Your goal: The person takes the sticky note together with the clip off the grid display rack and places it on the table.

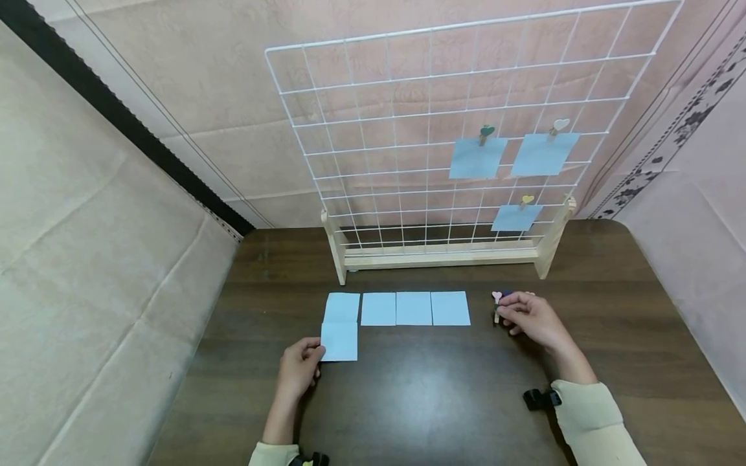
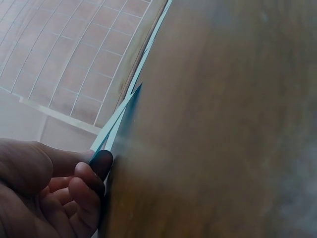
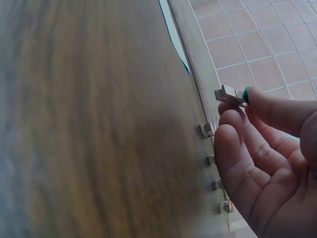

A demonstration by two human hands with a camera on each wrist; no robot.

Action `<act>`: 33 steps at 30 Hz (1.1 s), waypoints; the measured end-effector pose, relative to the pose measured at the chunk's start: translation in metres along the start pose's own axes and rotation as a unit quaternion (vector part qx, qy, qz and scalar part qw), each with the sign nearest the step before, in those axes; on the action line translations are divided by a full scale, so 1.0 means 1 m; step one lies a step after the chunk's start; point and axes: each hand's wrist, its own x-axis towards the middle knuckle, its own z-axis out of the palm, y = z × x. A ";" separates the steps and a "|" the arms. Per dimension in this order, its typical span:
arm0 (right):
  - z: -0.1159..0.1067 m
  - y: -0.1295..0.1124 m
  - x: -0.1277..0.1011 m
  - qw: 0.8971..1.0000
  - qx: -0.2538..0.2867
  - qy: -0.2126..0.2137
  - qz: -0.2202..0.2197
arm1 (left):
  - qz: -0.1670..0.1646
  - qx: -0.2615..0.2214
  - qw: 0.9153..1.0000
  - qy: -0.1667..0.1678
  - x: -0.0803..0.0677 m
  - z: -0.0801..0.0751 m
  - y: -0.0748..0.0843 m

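Observation:
At the left, my left hand pinches the edge of a light blue paper square between thumb and fingers. In the left wrist view, that paper tilts up from the tabletop. Another blue square lies just behind it, and a row of three more stretches to its right. My right hand pinches a small wooden clothespin with a green end between thumb and fingers. Beyond the fingers, several other clothespins lie on the table; one has a pink heart.
A white wire grid stands upright in a pale wooden base at the back of the brown table. Three blue squares hang on its right side, held by clothespins with a green heart, a white heart and a yellow heart.

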 end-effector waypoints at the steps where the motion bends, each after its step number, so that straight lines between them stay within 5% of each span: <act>1: 0.000 -0.001 0.000 1.000 0.000 0.000 0.003 | -0.001 -0.002 1.000 0.000 0.000 0.000 0.000; 33: 0.002 0.004 -0.004 0.999 0.006 -0.004 0.032 | -0.005 0.026 1.000 -0.004 -0.006 -0.006 -0.003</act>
